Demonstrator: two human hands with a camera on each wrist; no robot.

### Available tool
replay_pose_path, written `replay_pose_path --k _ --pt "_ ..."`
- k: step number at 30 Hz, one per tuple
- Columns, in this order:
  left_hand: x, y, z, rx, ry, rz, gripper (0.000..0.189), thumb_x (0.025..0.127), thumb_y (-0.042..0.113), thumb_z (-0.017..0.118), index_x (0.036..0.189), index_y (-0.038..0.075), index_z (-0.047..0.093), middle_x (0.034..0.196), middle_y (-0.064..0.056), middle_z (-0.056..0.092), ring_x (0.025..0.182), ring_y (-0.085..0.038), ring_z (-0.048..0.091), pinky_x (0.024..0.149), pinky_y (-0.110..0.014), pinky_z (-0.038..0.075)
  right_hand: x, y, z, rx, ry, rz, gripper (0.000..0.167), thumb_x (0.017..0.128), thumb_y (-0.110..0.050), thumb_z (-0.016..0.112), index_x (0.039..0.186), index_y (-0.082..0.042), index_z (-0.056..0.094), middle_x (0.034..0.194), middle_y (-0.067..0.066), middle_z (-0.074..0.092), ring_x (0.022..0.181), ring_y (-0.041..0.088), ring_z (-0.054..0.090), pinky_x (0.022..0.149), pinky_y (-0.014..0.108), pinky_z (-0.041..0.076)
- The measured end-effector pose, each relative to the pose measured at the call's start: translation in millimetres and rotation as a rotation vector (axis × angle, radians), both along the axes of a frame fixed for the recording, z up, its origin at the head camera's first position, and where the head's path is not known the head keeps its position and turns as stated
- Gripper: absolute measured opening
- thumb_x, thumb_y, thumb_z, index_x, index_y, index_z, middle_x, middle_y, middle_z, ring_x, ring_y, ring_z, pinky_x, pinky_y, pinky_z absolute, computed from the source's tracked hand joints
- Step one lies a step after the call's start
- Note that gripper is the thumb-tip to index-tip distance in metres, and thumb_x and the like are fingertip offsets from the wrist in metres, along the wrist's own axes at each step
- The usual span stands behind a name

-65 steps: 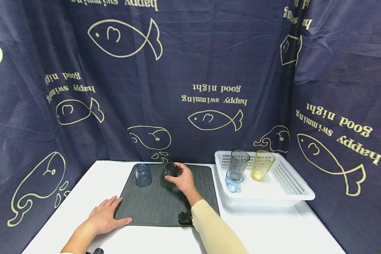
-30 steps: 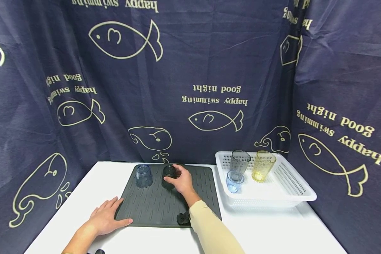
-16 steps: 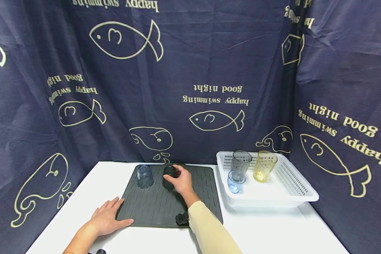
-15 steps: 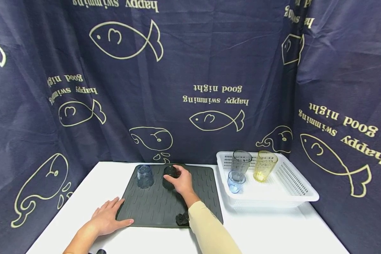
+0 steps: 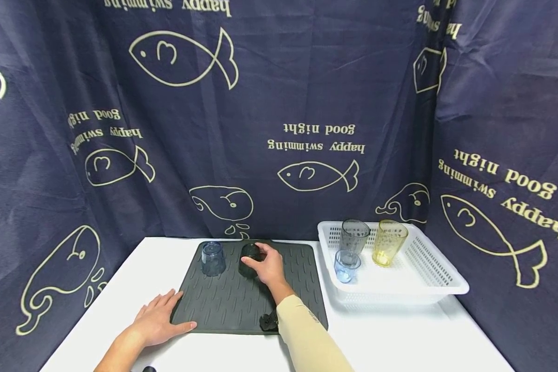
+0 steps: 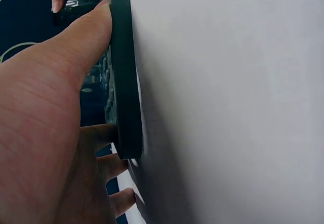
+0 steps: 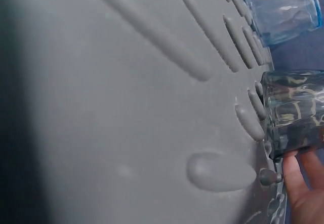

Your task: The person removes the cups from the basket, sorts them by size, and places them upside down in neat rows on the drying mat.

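Observation:
A dark grey glass (image 5: 247, 266) stands upside down on the black ridged drying mat (image 5: 223, 305), and my right hand (image 5: 270, 267) grips it with thumb and fingers. In the right wrist view, those fingers reach the side of the same glass (image 7: 293, 112) near the mat. To its left an upside-down blue glass (image 5: 213, 259) stands apart. My left hand (image 5: 155, 318) rests at the mat's near left corner, fingers spread. The left wrist view has its thumb (image 6: 83, 41) against the mat's thick edge (image 6: 124, 82), other fingers beyond the corner.
A white perforated basket (image 5: 400, 294) stands right of the mat on the white table (image 5: 376, 341). Inside it are a tall grey glass (image 5: 353, 238), a yellow glass (image 5: 388, 244) and a small light blue glass (image 5: 346, 266). A dark blue patterned curtain (image 5: 260, 103) encloses the back and sides.
Over two seconds ago the dark grey glass leaned slightly in my right hand; it stands straighter now. In the last half second almost nothing has moved. My left hand stays at the mat's corner.

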State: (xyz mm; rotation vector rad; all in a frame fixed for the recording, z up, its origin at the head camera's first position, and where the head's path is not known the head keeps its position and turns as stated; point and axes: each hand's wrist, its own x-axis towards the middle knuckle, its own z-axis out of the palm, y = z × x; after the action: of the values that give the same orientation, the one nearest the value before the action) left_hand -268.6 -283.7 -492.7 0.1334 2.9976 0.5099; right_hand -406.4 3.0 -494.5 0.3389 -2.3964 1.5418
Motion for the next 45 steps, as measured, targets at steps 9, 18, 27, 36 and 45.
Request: replay_pose_path --k 9,18,27,36,45 --pt "-0.8 -2.0 4.2 0.008 0.020 -0.010 0.108 0.082 0.071 0.070 0.152 -0.005 0.040 0.158 -0.036 0.033 0.142 -0.065 0.028 0.109 -0.083 0.020 3.3 -5 6.6 -0.013 0.007 -0.014 0.058 0.084 -0.029 0.086 0.134 -0.007 0.065 0.116 0.012 0.075 0.102 0.027 0.074 0.090 0.042 0.059" --pt "0.0 -0.9 2.7 -0.002 0.013 -0.002 0.108 0.082 0.072 0.070 0.152 -0.004 0.039 0.158 -0.036 0.033 0.143 -0.064 0.028 0.110 -0.082 0.020 4.4 -6 0.3 0.002 0.006 -0.024 0.058 0.086 -0.028 0.085 0.135 -0.006 0.064 0.116 0.012 0.075 0.102 0.026 0.073 0.089 0.041 0.059" --pt "1.6 1.8 1.1 0.003 0.023 -0.003 0.106 0.082 0.070 0.071 0.152 -0.004 0.040 0.157 -0.035 0.034 0.142 -0.065 0.028 0.110 -0.082 0.020 6.1 -6 -2.1 -0.004 -0.001 -0.044 0.058 0.086 -0.029 0.085 0.136 -0.007 0.063 0.117 0.011 0.074 0.103 0.025 0.072 0.089 0.042 0.059" --pt "0.3 3.5 -0.5 0.003 0.008 0.002 0.107 0.082 0.071 0.070 0.152 -0.004 0.039 0.158 -0.035 0.033 0.143 -0.065 0.027 0.111 -0.082 0.019 5.2 -3 -4.3 0.008 -0.023 -0.058 0.061 0.085 -0.031 0.085 0.137 -0.009 0.063 0.117 0.011 0.075 0.103 0.025 0.072 0.090 0.043 0.058" --pt "1.9 1.0 -0.5 0.016 0.014 -0.002 0.107 0.081 0.070 0.072 0.151 -0.006 0.041 0.157 -0.036 0.035 0.142 -0.065 0.028 0.110 -0.082 0.021 5.9 -4 -3.9 0.005 -0.009 -0.048 0.061 0.085 -0.030 0.085 0.137 -0.009 0.063 0.117 0.011 0.074 0.099 0.024 0.073 0.083 0.039 0.058"
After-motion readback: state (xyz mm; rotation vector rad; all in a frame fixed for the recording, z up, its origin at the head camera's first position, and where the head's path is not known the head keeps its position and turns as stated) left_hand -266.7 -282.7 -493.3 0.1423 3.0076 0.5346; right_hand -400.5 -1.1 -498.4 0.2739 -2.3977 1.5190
